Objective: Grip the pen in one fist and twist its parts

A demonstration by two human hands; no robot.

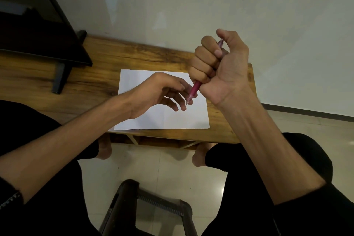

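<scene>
My right hand (218, 67) is raised above the table, fist closed round a pink pen (194, 90), thumb on its top end. The pen's tip points down and to the left. My left hand (162, 92) hovers over a white sheet of paper (191, 119), fingers loosely spread, fingertips right beside the pen's tip. The sheet lies flat on a low wooden table (107, 59) in front of my knees.
A black monitor on a stand (61, 74) occupies the table's left part. A pale wall rises behind the table. Below are a tiled floor, my legs in black trousers, and a dark stool frame (145, 197) between them.
</scene>
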